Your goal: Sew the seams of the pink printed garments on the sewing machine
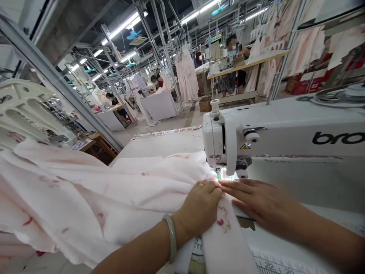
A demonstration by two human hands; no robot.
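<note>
Pale pink printed fabric spreads across the sewing table from the left and runs under the head of a white sewing machine. A light glows at the needle area, where the fingertips partly hide the needle and foot. My left hand, with a ring and a bangle, is closed on the fabric just in front of the needle area. My right hand lies beside it with fingers stretched out, the fingertips touching the fabric edge close to my left hand. A strip of the fabric hangs toward me between the two arms.
Printed ruler tape runs along the table's near edge. A cream rack-like frame stands at left, beside a slanted metal post. Beyond, several people work at machines; one sits behind a wooden-edged table. Pink garments hang there.
</note>
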